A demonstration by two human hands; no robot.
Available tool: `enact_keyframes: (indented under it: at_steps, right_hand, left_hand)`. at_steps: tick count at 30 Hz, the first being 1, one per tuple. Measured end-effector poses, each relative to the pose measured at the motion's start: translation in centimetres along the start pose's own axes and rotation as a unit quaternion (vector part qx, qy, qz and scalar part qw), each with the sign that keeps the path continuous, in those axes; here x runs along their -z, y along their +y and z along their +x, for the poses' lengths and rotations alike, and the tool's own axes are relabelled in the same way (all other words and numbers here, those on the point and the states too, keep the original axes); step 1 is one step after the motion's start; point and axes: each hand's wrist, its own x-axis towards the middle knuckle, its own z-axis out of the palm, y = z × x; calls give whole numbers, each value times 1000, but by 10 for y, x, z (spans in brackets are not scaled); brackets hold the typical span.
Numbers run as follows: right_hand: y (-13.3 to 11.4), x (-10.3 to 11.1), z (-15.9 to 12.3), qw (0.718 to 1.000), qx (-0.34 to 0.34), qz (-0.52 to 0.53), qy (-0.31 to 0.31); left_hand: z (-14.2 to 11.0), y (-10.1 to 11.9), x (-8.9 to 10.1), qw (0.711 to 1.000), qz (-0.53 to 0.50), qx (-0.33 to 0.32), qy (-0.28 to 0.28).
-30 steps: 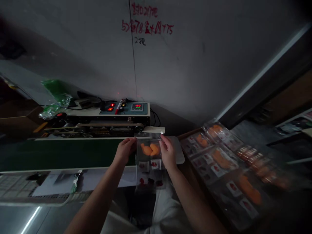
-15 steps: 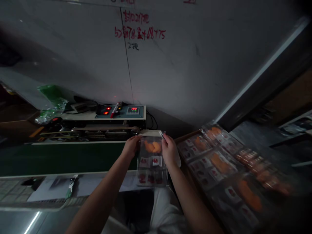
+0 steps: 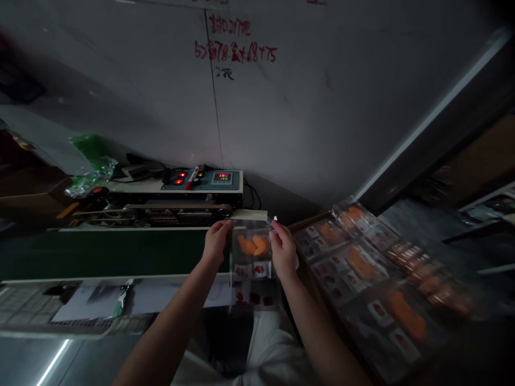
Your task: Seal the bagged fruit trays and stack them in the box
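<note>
The left hand (image 3: 216,243) and right hand (image 3: 282,250) pinch the top edge of a clear plastic bag (image 3: 252,279) of orange pieces (image 3: 252,245), now shifted slightly toward 3 o'clock, just below the sealing machine (image 3: 177,206) at 12 o'clock, with filled bags (image 3: 362,271) at 3 o'clock.

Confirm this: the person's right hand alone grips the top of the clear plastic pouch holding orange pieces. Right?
Wrong: not the right hand alone. The head view shows both hands, the left hand and the right hand, gripping the top of the clear plastic pouch holding orange pieces.
</note>
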Motion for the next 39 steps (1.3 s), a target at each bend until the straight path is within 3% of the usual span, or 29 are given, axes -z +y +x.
enact_keyframes:
  at_steps: [5,7,13,18,31,39]
  right_hand:
    - [10,-5,6,1000,0,-16,8]
    - [14,-8,8,1000,-11,-11,7]
    - [27,-22,16,997,-55,-45,29]
    - [35,-34,20,994,-47,-91,28]
    - [19,-74,13,994,-82,-59,33]
    - [8,-88,13,993,-103,-49,14]
  left_hand:
    - [5,2,8,993,-1,90,-79]
    - [8,-1,10,991,4,104,-85]
    - [25,-12,4,996,20,81,-29]
    - [31,-11,2,998,35,61,-7]
    - [36,-6,31,995,54,14,79]
    - [35,-1,45,992,83,-14,92]
